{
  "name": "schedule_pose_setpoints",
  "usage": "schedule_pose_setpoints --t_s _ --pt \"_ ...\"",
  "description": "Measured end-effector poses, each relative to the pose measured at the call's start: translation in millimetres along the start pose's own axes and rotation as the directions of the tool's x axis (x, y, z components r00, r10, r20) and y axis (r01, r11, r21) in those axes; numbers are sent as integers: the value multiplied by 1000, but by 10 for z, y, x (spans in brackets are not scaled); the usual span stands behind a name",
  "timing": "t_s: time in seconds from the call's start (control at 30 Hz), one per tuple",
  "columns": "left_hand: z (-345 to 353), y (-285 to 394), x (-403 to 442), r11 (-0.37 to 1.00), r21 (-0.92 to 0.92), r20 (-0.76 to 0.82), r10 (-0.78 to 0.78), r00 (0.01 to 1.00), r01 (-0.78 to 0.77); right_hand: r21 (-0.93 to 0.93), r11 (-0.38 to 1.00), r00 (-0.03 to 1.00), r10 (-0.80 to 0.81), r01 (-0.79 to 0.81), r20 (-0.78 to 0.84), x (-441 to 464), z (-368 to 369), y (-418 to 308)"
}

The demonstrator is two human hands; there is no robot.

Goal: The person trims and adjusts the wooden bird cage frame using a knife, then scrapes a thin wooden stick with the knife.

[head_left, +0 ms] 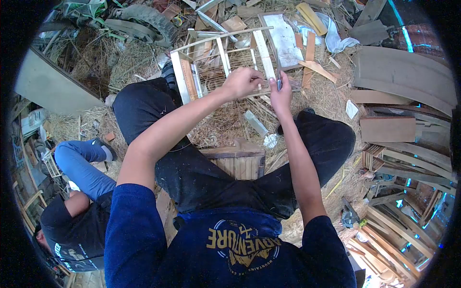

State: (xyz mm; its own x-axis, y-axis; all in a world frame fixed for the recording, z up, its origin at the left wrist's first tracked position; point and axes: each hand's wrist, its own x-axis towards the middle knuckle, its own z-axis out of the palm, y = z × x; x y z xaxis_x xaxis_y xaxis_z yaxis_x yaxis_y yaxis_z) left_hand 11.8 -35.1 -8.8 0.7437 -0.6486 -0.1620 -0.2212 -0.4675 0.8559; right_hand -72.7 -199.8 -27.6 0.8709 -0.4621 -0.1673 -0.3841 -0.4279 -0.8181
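A wooden cage frame [179, 77] with pale slats and many thin rods lies on the ground in front of my knees. My left hand [241, 82] is over its near side, fingers pinched together; what they hold, if anything, is too small to make out. Beside the cage's right end, my right hand [282, 96] is closed round the handle of a knife [277, 65]. The narrow blade points away from me, alongside a pale slat [264, 55], and the thumb lies close to that slat.
Beneath me is a low wooden stool [240, 161]. A person in blue trousers [81, 161] sits at the left. Straw and wood scraps cover the ground, with a tyre [144, 24] at the back and stacked boards [388, 128] on the right. A whitish panel [283, 41] lies behind the cage.
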Motion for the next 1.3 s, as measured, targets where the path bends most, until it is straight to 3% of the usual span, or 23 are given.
schedule_pose_setpoints --t_s 0.07,0.17,0.27,0.37,0.47,0.57,0.67,0.77,0.87,1.07,1.3 --pt "5 -51 15 1000 -22 -2 -4 1000 4 -16 1000 1000 -4 4 1 4 -14 -20" --pt "-106 -3 19 991 120 -36 -59 998 63 17 1000 999 17 -18 28 44 -35 8" --pt "-216 -128 32 964 242 48 103 994 -112 99 994 999 43 -39 -29 52 -24 57" --pt "-211 -144 -51 953 227 162 164 973 -198 85 993 996 88 -86 -28 71 -55 142" --pt "-91 -198 -129 922 269 164 240 957 -278 135 990 997 56 -48 -54 99 -28 351" --pt "-63 -211 -111 915 276 229 234 945 -294 131 991 999 -5 12 -50 149 23 655" --pt "-99 -53 -65 903 349 327 136 935 -253 167 981 994 108 -103 -19 135 5 680" --pt "53 -80 -28 928 274 217 195 957 -251 162 971 983 182 -176 -25 138 22 732" --pt "182 -57 80 970 185 219 114 969 -156 182 963 979 201 -200 13 111 -7 622" --pt "483 -223 266 979 -15 39 203 978 -203 207 966 988 154 -153 12 74 -9 551" --pt "573 -248 333 996 -33 72 87 994 -84 239 946 975 218 -220 37 46 -31 432"
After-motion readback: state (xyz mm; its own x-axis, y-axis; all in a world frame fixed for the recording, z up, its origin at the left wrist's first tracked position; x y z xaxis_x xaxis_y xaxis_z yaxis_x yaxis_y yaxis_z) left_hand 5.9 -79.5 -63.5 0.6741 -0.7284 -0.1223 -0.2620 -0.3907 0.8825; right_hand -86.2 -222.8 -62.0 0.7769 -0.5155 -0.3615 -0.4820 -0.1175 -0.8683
